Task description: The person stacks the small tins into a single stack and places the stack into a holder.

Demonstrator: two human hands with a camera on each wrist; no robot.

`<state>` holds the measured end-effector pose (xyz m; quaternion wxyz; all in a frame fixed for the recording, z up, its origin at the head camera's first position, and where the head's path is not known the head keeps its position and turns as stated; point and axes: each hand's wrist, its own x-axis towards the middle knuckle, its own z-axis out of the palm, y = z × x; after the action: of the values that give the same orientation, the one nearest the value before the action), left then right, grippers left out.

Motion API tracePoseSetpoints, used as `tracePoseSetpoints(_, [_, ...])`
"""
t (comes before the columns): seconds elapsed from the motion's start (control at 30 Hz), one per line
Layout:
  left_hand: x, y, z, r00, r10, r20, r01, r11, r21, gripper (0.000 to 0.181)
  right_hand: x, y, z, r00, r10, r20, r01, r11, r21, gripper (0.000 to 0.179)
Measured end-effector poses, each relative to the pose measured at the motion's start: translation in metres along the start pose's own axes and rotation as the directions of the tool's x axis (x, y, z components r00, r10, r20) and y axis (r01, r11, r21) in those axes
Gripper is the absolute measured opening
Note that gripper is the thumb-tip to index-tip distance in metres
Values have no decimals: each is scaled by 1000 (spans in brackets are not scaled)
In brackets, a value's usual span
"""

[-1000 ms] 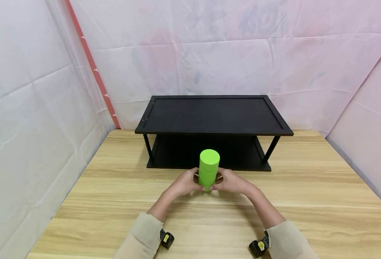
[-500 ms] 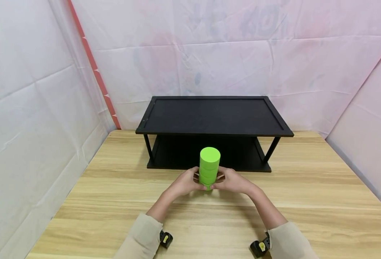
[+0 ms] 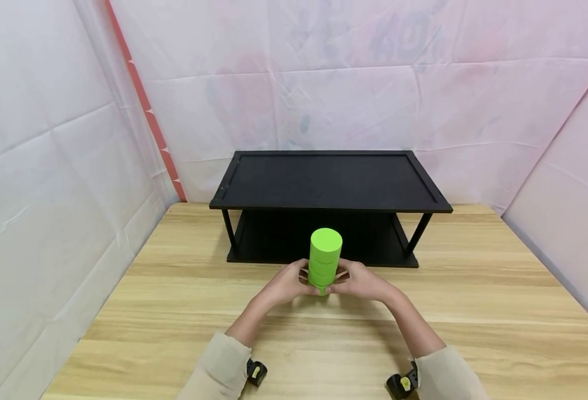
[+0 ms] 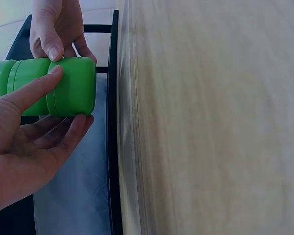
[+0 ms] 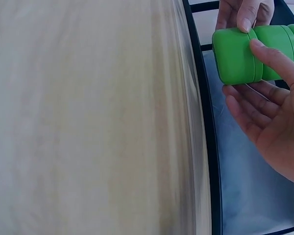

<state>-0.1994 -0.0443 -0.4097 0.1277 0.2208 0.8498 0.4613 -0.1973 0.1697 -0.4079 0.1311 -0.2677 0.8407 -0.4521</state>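
In the middle of the head view, a bright green cylinder [image 3: 325, 258] with several seamed round sections stands upright, flat end up. My left hand [image 3: 286, 282] grips its lower part from the left, my right hand [image 3: 360, 280] from the right. Both thumbs lie across the near side and the fingers go round behind. The left wrist view shows the left thumb along a seam of the green cylinder [image 4: 74, 87], near its rounded lower end. The right wrist view has the right thumb on the green cylinder [image 5: 235, 56] likewise. Whether its base touches the table cannot be told.
Just behind the hands stands a black two-tier shelf [image 3: 324, 180], its lower board [image 3: 369, 236] close to the cylinder. Wood-grain table [image 3: 499, 300] extends to both sides. White sheeting [image 3: 344, 105] hangs behind and at the sides. A small black wrist camera [image 3: 256, 372] sits below each cuff.
Almost nothing differs. The green cylinder's top has shifted slightly to the right in the head view, while both hands keep their hold in nearly the same place.
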Motion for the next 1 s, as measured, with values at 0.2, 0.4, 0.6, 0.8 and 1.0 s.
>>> tracePoseSetpoints(0.2, [0, 0, 1, 1000, 3, -2, -3, 1000, -3, 55, 0, 3, -1, 1000, -22, -2, 22, 1000, -7, 53])
tracePoseSetpoints(0.4, [0, 0, 1, 1000, 16, -8, -16, 1000, -15, 54, 0, 2, -3, 1000, -20, -5, 20, 1000, -6, 55])
tracePoseSetpoints(0.6, [-1, -1, 1, 1000, 23, -12, -23, 1000, -18, 54, 0, 4, -3, 1000, -26, -7, 26, 1000, -5, 54])
tracePoseSetpoints(0.8, [0, -2, 0, 999, 30, -16, -31, 999, -20, 55, 0, 4, -3, 999, -32, -3, 32, 999, 3, 53])
tracePoseSetpoints(1.0, [-1, 0, 0, 999, 37, -24, -37, 999, -25, 55, 0, 2, -2, 999, -31, -7, 32, 999, 21, 54])
